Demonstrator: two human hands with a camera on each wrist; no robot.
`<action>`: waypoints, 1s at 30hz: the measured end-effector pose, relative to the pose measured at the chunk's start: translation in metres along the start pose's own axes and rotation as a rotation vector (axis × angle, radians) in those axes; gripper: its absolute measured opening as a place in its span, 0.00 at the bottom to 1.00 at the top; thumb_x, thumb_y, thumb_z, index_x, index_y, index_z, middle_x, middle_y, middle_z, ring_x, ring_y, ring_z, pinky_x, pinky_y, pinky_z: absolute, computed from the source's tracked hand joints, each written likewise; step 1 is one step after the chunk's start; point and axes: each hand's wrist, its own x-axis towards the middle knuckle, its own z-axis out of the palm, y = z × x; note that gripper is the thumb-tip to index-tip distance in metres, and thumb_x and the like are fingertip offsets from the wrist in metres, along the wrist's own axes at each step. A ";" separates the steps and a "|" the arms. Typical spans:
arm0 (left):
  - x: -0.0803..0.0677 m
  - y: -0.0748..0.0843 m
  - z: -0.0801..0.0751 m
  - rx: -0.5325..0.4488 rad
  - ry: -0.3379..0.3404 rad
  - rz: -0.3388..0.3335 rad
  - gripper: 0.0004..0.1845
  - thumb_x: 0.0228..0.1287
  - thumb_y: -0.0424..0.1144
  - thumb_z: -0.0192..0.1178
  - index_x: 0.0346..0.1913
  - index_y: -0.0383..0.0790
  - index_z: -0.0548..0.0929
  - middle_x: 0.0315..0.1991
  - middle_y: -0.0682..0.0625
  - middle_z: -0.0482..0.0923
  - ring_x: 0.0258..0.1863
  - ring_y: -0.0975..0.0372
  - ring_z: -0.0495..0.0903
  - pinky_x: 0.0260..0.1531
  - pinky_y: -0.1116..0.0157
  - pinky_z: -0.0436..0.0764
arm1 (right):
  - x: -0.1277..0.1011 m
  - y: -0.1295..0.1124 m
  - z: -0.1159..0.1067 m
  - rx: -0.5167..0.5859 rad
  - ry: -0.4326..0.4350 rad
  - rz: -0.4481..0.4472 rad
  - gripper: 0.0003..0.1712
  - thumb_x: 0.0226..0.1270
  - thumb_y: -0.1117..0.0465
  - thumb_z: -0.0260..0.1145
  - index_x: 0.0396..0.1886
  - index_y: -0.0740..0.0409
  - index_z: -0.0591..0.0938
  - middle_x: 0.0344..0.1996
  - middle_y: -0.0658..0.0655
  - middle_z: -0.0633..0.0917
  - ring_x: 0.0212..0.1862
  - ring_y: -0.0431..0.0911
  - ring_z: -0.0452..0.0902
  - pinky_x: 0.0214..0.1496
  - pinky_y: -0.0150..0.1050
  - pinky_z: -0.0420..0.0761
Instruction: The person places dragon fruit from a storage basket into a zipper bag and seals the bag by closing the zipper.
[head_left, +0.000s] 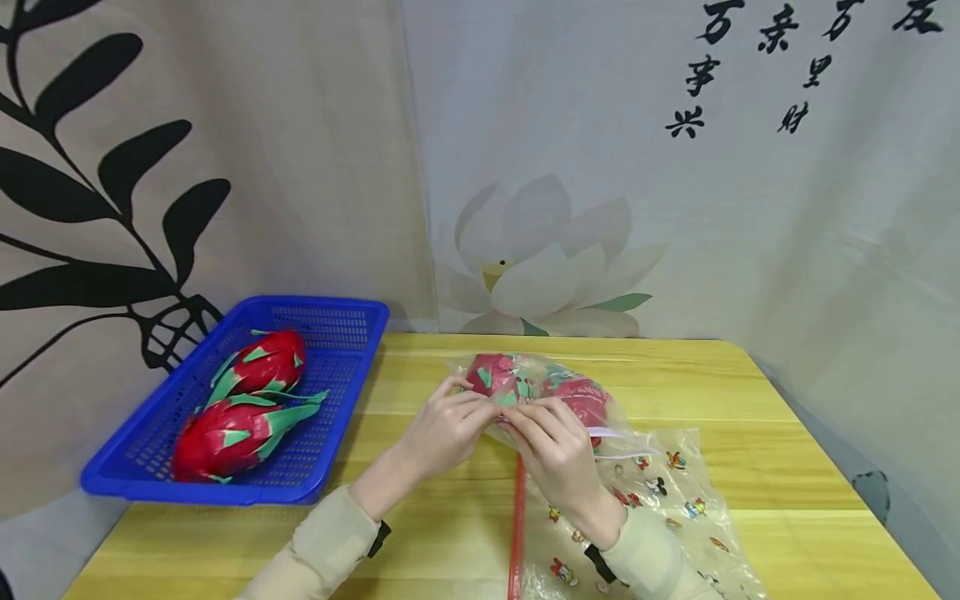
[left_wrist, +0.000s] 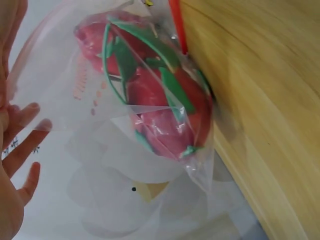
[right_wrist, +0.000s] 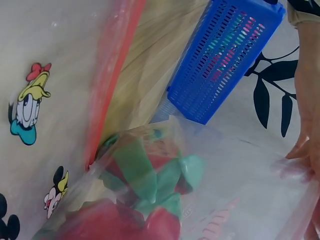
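Observation:
Both hands are at the mouth of a clear zip bag (head_left: 611, 443) in the head view. My left hand (head_left: 450, 423) pinches its upper edge, and close beside it my right hand (head_left: 558, 454) pinches the same edge. Inside the bag lie two red dragon fruits (head_left: 581, 398) with green scales, seen through the plastic. The left wrist view shows the dragon fruits (left_wrist: 165, 115) low in the bag and the left hand (left_wrist: 15, 170) at its edge, some fingers spread. In the right wrist view, the right hand (right_wrist: 307, 120) holds the bag's edge at the far right.
A blue basket (head_left: 352, 367) on the left holds two more dragon fruits (head_left: 225, 437). Under the right forearm, a flat clear bag (head_left: 652, 533) with cartoon prints and a red strip (head_left: 517, 533) lies on the wooden table (head_left: 810, 500). A printed curtain (head_left: 562, 100) hangs behind.

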 end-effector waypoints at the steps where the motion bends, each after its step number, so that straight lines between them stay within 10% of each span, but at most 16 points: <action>1: -0.001 0.000 0.001 0.004 0.011 0.009 0.06 0.53 0.33 0.67 0.35 0.42 0.85 0.31 0.53 0.88 0.33 0.64 0.87 0.45 0.60 0.80 | 0.000 0.000 0.000 0.001 0.004 -0.009 0.11 0.67 0.62 0.62 0.34 0.64 0.87 0.27 0.56 0.88 0.33 0.47 0.81 0.38 0.36 0.81; 13: -0.012 -0.006 0.005 0.097 0.123 0.158 0.07 0.51 0.35 0.65 0.35 0.43 0.86 0.31 0.53 0.88 0.29 0.65 0.87 0.42 0.62 0.79 | -0.011 0.012 -0.004 -0.040 0.028 -0.179 0.12 0.68 0.66 0.58 0.32 0.63 0.87 0.26 0.56 0.88 0.29 0.47 0.80 0.34 0.35 0.81; 30: -0.030 -0.018 0.006 0.076 0.181 0.226 0.19 0.73 0.37 0.43 0.36 0.41 0.87 0.32 0.52 0.88 0.29 0.64 0.87 0.37 0.62 0.81 | -0.058 0.047 -0.047 -0.031 -0.107 -0.166 0.17 0.71 0.60 0.55 0.29 0.63 0.86 0.25 0.55 0.87 0.29 0.46 0.80 0.35 0.35 0.81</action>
